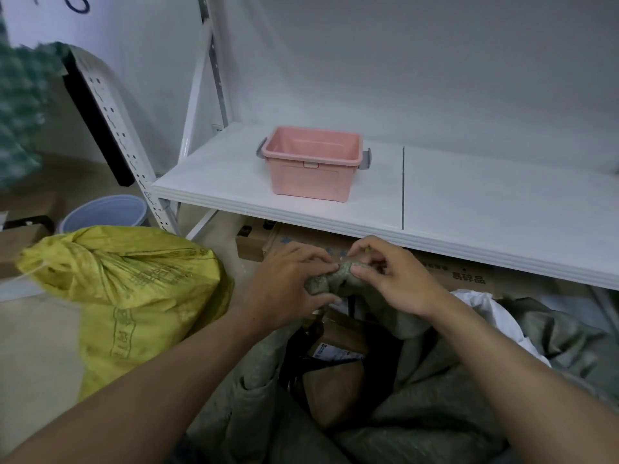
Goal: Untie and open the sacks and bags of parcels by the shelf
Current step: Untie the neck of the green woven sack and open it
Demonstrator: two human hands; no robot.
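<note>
Hands at grey sack's (418,406) knot (338,279), left hand (288,289) gripping it, right hand (395,283) pinching it, yellow sack (134,296) tied at left, pink bin (313,162) on shelf (469,209).

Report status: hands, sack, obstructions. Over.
Left hand and right hand both pinching knot on grey-green woven sack. Knot not yet undone. Yellow woven sack at left, tied shut, clear of hands.
</note>
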